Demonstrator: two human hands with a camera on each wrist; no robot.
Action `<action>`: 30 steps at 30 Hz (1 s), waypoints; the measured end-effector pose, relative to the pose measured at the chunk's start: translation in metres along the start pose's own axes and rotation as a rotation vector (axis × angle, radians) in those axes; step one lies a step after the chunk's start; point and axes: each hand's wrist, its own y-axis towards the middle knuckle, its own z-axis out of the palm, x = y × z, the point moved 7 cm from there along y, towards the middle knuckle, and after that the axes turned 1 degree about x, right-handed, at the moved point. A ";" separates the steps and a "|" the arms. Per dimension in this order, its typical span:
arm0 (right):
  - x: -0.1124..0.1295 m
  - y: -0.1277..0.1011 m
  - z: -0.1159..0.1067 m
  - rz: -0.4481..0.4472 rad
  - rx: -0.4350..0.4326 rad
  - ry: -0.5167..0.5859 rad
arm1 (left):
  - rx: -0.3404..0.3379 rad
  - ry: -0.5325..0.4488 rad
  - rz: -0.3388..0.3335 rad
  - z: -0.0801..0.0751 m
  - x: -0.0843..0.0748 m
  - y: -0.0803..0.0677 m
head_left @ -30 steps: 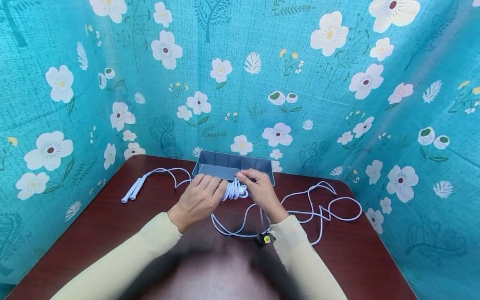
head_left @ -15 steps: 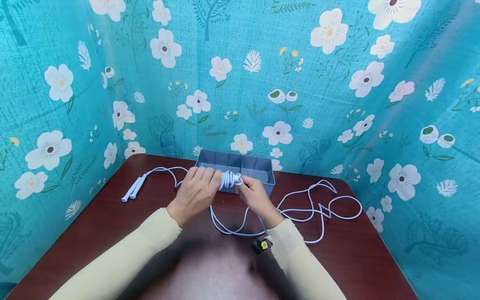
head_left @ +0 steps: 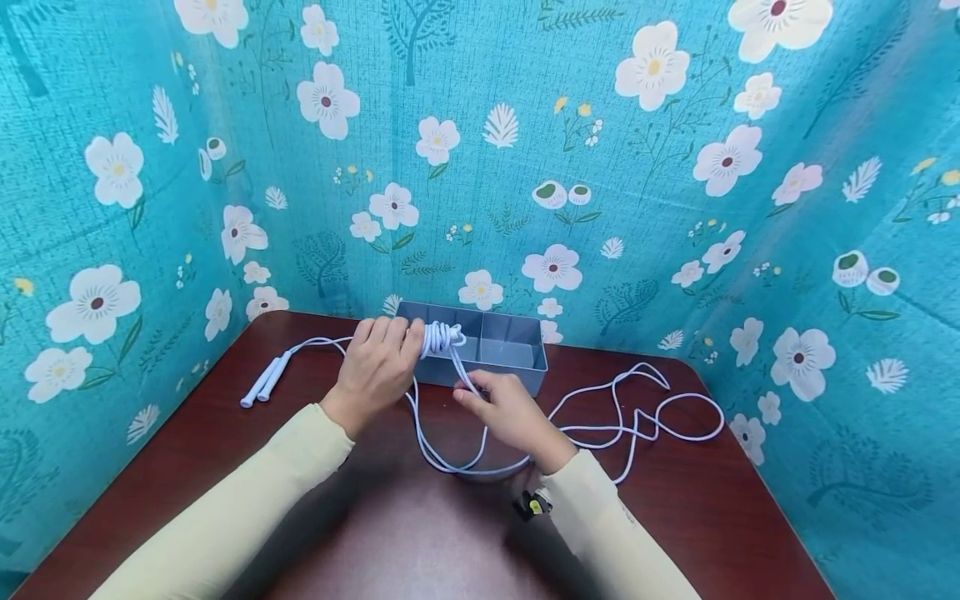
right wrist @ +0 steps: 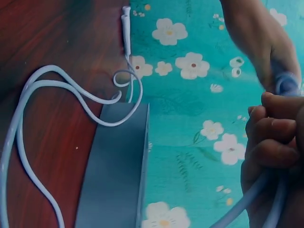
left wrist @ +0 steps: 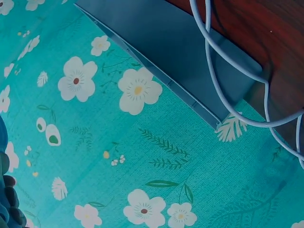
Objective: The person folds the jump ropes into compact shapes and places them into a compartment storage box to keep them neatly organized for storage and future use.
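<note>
Your left hand (head_left: 375,367) is curled around a wound bundle of thin white cord (head_left: 438,337), holding it over the left end of the grey rectangular plastic tray (head_left: 517,367). Your right hand (head_left: 506,412) pinches the strands running down from the bundle, just in front of the tray. Loose loops spread right across the dark red wooden table (head_left: 720,517); the two white handles (head_left: 262,385) lie at the left.
</note>
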 end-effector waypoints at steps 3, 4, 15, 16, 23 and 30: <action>0.013 -0.004 0.000 -0.051 0.015 -0.094 | 0.025 0.003 -0.017 0.003 0.002 -0.001; 0.018 -0.006 -0.001 -0.071 0.016 -0.121 | 0.034 0.002 -0.022 0.004 0.003 -0.002; 0.067 -0.021 -0.035 -0.204 -0.068 -0.456 | 0.051 -0.011 -0.039 0.005 0.009 0.001; 0.071 -0.022 -0.038 -0.215 -0.074 -0.481 | 0.055 -0.015 -0.032 0.005 0.008 0.001; 0.093 -0.027 -0.058 -0.308 -0.112 -0.545 | 0.079 -0.049 0.037 0.003 -0.007 0.002; 0.095 -0.026 -0.076 -0.384 -0.174 -0.508 | 0.095 -0.128 0.162 -0.001 -0.028 -0.003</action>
